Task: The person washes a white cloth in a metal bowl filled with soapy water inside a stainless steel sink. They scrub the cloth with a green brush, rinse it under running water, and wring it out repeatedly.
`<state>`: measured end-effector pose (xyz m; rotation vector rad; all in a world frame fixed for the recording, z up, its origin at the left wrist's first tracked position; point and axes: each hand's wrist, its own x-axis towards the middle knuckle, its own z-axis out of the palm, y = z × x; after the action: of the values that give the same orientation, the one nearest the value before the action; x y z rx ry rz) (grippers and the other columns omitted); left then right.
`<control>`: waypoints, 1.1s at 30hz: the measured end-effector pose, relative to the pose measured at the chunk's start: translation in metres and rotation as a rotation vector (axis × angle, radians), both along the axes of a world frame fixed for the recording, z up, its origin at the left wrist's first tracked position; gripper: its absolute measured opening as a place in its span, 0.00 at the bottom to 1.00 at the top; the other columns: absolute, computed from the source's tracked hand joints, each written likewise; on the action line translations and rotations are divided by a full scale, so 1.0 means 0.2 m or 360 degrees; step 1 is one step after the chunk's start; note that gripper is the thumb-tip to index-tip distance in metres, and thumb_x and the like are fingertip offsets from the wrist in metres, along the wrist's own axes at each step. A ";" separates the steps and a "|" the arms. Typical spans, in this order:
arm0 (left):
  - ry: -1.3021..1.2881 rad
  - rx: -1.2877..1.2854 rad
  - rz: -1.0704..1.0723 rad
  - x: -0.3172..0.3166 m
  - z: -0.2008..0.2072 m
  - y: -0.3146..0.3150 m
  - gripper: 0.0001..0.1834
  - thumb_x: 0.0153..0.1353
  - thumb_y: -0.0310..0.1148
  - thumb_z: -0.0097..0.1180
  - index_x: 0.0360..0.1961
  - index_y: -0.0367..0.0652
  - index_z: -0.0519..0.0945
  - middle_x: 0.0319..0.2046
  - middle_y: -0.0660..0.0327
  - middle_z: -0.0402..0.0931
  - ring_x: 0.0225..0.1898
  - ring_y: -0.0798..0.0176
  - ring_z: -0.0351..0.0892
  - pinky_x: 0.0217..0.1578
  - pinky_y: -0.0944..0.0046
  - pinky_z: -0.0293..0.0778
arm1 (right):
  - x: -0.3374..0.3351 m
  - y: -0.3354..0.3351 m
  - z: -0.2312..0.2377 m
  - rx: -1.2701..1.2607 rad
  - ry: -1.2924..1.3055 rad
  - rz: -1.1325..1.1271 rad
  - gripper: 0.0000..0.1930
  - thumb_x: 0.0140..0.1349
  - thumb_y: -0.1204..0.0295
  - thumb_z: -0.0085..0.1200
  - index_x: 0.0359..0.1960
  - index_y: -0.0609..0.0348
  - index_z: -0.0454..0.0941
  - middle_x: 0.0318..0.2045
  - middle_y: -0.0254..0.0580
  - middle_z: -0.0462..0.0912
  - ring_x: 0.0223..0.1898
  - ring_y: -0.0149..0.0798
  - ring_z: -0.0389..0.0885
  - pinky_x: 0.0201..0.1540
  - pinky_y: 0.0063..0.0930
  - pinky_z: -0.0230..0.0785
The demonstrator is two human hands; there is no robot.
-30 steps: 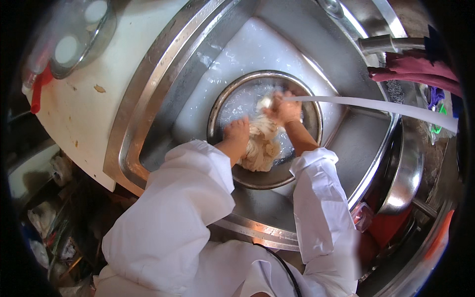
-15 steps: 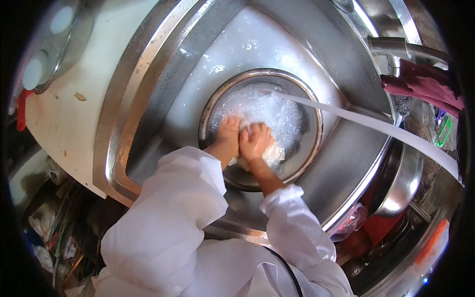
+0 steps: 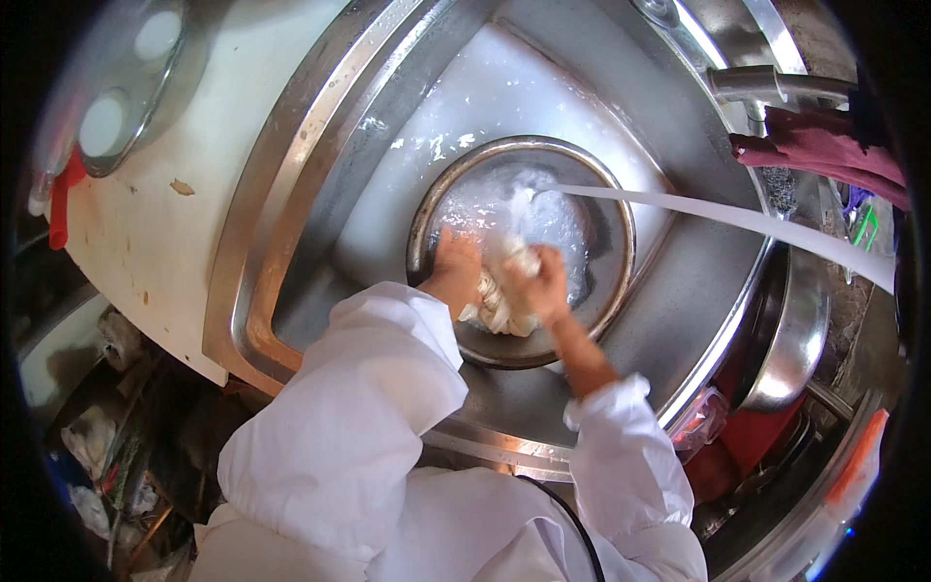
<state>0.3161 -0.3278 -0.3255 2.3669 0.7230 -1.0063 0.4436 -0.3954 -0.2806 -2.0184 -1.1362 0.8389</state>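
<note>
A round metal basin (image 3: 419, 233) holds churned, bubbly water, and both my hands are in it. My right hand (image 3: 545, 283) is closed round a bunched, wet cream cloth (image 3: 504, 312), which is lifted partly out of the water. On the cloth's left side is my left hand (image 3: 456, 270), close against it. Its fingers are smeared and partly hidden, so its grip does not show. A long white band (image 3: 718, 215) runs in from the right to the water; whether it is a hose or a stream cannot be told.
The basin stands in a steel sink (image 3: 669, 310) with cloudy water around it. A pale counter (image 3: 165, 242) lies to the left, with a metal tray (image 3: 145, 126) on it. At the right are a steel pipe (image 3: 776, 85), a maroon cloth (image 3: 824, 150) and a metal bowl (image 3: 800, 335).
My hands, pressed side by side on the cloth before, are now apart. The right hand has moved right and gripped the cloth, and more of the cloth shows. The view has shifted slightly.
</note>
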 end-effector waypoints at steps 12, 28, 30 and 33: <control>-0.0109 0.0051 0.0097 0.01 0.13 0.05 0.57 0.37 0.59 0.60 0.62 0.39 0.46 0.63 0.57 0.45 0.64 0.59 0.44 0.61 0.49 0.38 | 0.09 0.33 -0.30 -0.0263 -0.0961 0.0383 0.13 0.42 0.61 0.55 0.23 0.58 0.73 0.29 0.52 0.71 0.32 0.53 0.71 0.33 0.45 0.64; -0.0055 -0.0136 0.0394 0.04 0.02 0.03 0.40 0.47 0.53 0.51 0.60 0.46 0.58 0.62 0.55 0.49 0.64 0.56 0.43 0.61 0.54 0.41 | -0.26 -0.02 -0.29 -0.0005 -0.0731 -0.0012 0.11 0.46 0.65 0.53 0.24 0.61 0.74 0.33 0.47 0.70 0.37 0.48 0.67 0.38 0.40 0.59; -0.0031 -0.0093 0.0265 0.05 0.04 0.04 0.45 0.45 0.54 0.53 0.62 0.45 0.53 0.64 0.54 0.44 0.65 0.56 0.40 0.61 0.56 0.41 | -0.16 0.12 -0.32 0.0076 -0.0932 0.0121 0.11 0.43 0.64 0.51 0.21 0.60 0.74 0.33 0.45 0.71 0.36 0.48 0.67 0.38 0.42 0.57; 0.0035 -0.0073 0.0182 0.05 0.11 0.06 0.59 0.39 0.60 0.58 0.63 0.39 0.42 0.65 0.54 0.39 0.66 0.55 0.37 0.62 0.55 0.40 | 0.05 0.36 -0.29 -0.0187 -0.0716 0.0111 0.13 0.47 0.61 0.50 0.24 0.59 0.76 0.32 0.49 0.72 0.36 0.50 0.72 0.37 0.42 0.66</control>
<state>0.3257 -0.3157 -0.3040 2.2513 0.8246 -0.9914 0.4532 -0.3241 -0.3376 -2.3498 -1.4349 0.5028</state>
